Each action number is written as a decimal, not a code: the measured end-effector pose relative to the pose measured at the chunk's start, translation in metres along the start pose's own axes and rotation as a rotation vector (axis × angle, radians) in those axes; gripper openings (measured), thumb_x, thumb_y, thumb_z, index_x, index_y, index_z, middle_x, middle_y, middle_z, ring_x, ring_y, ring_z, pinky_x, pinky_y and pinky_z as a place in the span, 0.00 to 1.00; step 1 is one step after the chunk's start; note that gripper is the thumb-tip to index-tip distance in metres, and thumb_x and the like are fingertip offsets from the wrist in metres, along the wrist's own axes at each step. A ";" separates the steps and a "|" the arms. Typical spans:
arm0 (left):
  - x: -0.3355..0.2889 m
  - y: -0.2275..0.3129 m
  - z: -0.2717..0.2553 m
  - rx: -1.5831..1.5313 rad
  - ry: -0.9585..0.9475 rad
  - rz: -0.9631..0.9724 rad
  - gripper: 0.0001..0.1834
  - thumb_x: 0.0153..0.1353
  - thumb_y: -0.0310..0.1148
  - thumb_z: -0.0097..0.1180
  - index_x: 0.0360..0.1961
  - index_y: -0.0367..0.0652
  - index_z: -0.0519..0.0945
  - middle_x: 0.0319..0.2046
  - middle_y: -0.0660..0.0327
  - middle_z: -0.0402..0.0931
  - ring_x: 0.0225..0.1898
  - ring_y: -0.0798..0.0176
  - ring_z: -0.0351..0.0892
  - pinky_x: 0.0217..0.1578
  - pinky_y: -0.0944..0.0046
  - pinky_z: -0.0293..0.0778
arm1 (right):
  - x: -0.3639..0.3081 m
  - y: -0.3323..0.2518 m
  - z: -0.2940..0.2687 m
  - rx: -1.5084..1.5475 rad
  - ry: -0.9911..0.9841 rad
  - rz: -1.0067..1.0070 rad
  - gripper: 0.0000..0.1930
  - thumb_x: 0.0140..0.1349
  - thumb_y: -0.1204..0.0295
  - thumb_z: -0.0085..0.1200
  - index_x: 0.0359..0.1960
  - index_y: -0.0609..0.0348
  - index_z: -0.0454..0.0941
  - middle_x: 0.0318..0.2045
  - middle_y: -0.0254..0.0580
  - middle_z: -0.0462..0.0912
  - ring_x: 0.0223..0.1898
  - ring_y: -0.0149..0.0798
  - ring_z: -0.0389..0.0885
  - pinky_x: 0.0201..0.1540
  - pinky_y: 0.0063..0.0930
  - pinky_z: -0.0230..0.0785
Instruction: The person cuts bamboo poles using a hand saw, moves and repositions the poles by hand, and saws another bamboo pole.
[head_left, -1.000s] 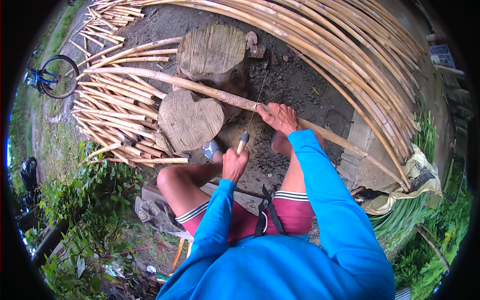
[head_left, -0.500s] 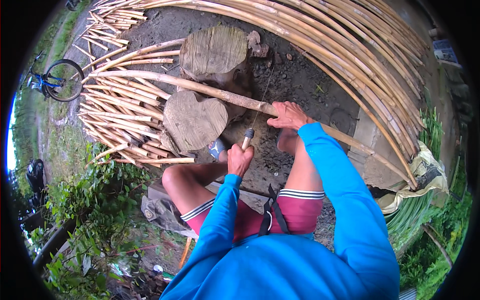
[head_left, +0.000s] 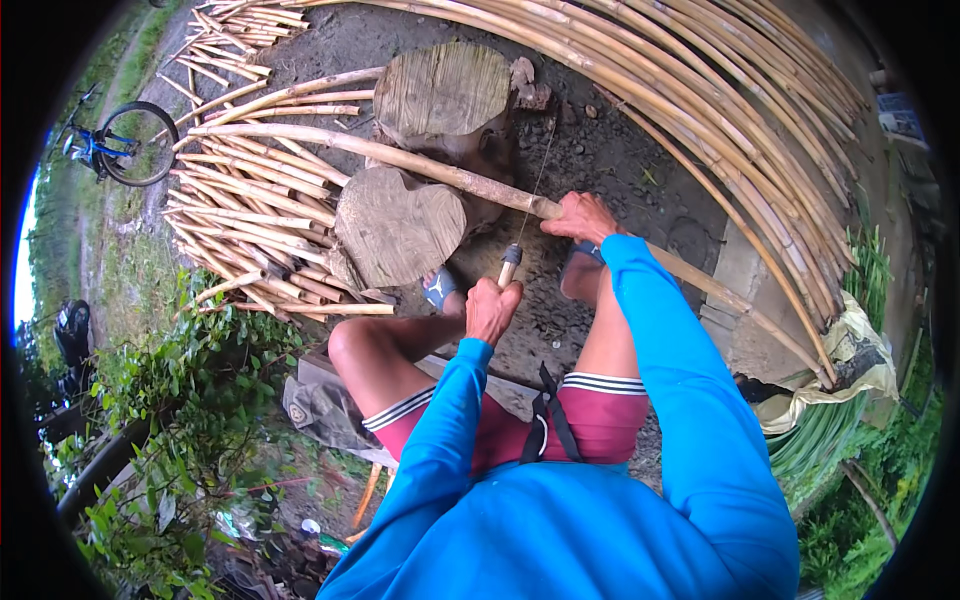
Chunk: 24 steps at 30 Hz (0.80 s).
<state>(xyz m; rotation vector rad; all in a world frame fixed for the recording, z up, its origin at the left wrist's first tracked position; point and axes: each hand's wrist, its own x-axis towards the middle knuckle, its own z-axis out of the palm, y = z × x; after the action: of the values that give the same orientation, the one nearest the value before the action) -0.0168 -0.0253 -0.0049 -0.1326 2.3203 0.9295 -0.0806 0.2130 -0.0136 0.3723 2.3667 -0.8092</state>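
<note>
My left hand (head_left: 493, 309) is closed round the pale handle of a long-bladed, machete-like knife (head_left: 511, 262). Its thin blade, seen nearly edge-on, points away from me and crosses a bamboo pole (head_left: 405, 160); whether it touches the pole I cannot tell. My right hand (head_left: 581, 218) grips that pole just to the right of the blade. The pole runs from the far left, past a heart-shaped wooden stump (head_left: 398, 228) and a round stump (head_left: 443, 90), then under my right forearm.
Short cut bamboo pieces (head_left: 255, 225) lie heaped on the left. Long bamboo poles (head_left: 690, 110) curve across the far right, their ends near a pale sack (head_left: 865, 355). A bicycle (head_left: 140, 143) stands at far left, with leafy plants (head_left: 190, 430) at near left.
The knife and my left hand have shifted slightly right and away from me, with the view itself moving a little. My right hand keeps its grip on the pole.
</note>
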 end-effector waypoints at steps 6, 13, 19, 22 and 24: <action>0.004 0.011 -0.003 -0.058 -0.035 0.104 0.20 0.55 0.42 0.57 0.32 0.30 0.77 0.24 0.41 0.79 0.29 0.41 0.82 0.34 0.50 0.75 | -0.003 0.006 0.006 -0.085 0.121 0.025 0.28 0.46 0.47 0.61 0.37 0.62 0.85 0.36 0.60 0.86 0.43 0.59 0.85 0.50 0.46 0.76; -0.001 -0.012 0.013 -0.356 -0.024 0.294 0.11 0.64 0.38 0.57 0.40 0.43 0.74 0.22 0.63 0.74 0.20 0.69 0.71 0.21 0.67 0.67 | -0.007 0.001 0.005 -0.084 0.146 0.022 0.29 0.44 0.48 0.61 0.40 0.61 0.85 0.43 0.65 0.84 0.48 0.64 0.83 0.54 0.49 0.75; 0.005 -0.018 0.011 -0.275 0.057 0.386 0.13 0.63 0.41 0.57 0.38 0.42 0.76 0.21 0.61 0.73 0.24 0.65 0.70 0.28 0.62 0.68 | -0.008 -0.002 0.006 -0.089 0.165 0.022 0.29 0.43 0.49 0.62 0.39 0.62 0.86 0.43 0.65 0.84 0.47 0.64 0.83 0.54 0.49 0.75; 0.003 -0.002 0.009 -0.154 0.035 0.318 0.15 0.61 0.43 0.58 0.35 0.40 0.76 0.21 0.58 0.72 0.24 0.61 0.69 0.29 0.58 0.68 | -0.009 0.004 0.008 -0.091 0.184 0.026 0.28 0.43 0.50 0.62 0.39 0.61 0.86 0.42 0.65 0.84 0.47 0.64 0.83 0.54 0.49 0.75; 0.006 0.004 0.008 -0.150 0.052 0.319 0.16 0.61 0.44 0.58 0.33 0.40 0.76 0.20 0.56 0.71 0.23 0.60 0.69 0.29 0.57 0.67 | -0.009 0.001 0.007 -0.089 0.186 0.014 0.27 0.43 0.51 0.62 0.38 0.61 0.86 0.42 0.65 0.84 0.47 0.63 0.83 0.54 0.49 0.75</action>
<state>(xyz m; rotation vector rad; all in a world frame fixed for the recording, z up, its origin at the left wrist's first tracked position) -0.0185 -0.0169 -0.0103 0.1591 2.3594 1.2713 -0.0697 0.2088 -0.0133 0.4438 2.5594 -0.6860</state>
